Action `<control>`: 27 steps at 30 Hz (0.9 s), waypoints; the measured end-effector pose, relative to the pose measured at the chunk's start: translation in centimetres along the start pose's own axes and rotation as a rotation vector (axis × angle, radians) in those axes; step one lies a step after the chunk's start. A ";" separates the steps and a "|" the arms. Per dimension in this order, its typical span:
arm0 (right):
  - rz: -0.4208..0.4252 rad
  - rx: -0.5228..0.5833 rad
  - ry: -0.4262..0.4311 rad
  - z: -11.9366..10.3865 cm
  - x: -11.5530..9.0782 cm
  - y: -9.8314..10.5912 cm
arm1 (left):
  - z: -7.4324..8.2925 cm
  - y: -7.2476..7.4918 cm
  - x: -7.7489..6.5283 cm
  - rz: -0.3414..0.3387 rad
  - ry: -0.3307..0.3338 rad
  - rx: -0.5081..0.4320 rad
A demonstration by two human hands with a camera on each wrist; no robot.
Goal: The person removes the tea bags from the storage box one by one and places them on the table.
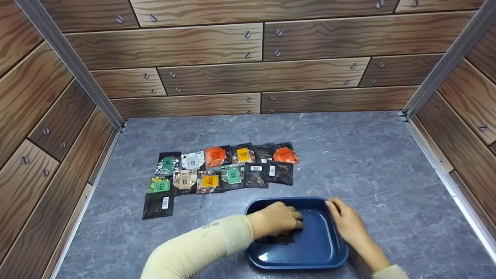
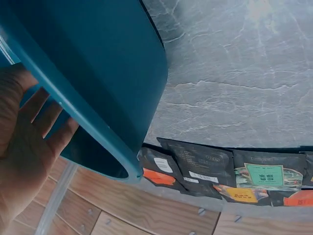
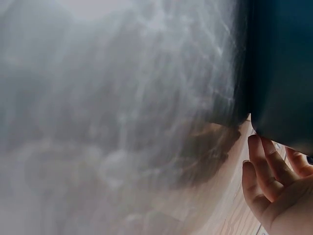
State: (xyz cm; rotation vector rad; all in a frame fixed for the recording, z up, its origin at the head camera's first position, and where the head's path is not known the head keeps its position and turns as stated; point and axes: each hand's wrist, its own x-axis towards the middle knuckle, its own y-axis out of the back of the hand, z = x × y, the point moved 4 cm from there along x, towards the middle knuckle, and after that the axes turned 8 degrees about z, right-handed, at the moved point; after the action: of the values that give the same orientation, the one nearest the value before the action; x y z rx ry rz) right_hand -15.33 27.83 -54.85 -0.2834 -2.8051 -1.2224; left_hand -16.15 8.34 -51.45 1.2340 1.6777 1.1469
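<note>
A dark blue rectangular tray [image 1: 317, 263] stands near the front of the grey surface. My left hand [image 1: 277, 219] reaches down into its left half, over dark sachets [image 1: 285, 238] lying on the tray floor. In the left wrist view the fingers of the left hand [image 2: 36, 132] look spread and only slightly bent, with their tips partly hidden at the rim; no sachet shows between them. At the far right corner my right hand [image 1: 347, 221] holds the tray's rim. The right wrist view shows the right hand's fingers [image 3: 274, 176] against the tray's outer wall [image 3: 288, 98].
Behind and left of the tray lie two rows of sachets, some with coloured fronts such as an orange sachet [image 1: 215, 156], others black side up. One black sachet [image 1: 158, 205] lies nearest at left. Wood-patterned panels [image 1: 217, 42] stand around the surface.
</note>
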 end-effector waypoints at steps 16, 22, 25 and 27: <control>-0.019 0.010 -0.021 0.0 -0.1 -0.1 | 0.1 0.7 0.4 0.101 -0.146 0.156; -0.001 0.015 -0.004 0.0 -0.1 0.1 | -0.1 2.3 -0.9 0.149 -0.113 0.139; -0.002 0.010 -0.004 0.0 -0.1 0.1 | -0.5 3.1 -2.0 0.197 -0.093 0.095; -0.001 0.010 -0.004 0.0 -0.1 0.1 | -0.9 3.6 -2.9 0.237 -0.079 0.056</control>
State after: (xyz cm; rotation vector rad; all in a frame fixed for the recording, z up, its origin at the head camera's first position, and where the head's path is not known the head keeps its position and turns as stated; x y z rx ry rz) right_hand -15.25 27.88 -54.80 -0.2839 -2.8143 -1.2091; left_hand -15.11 5.83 -47.60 1.5255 1.5454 1.1793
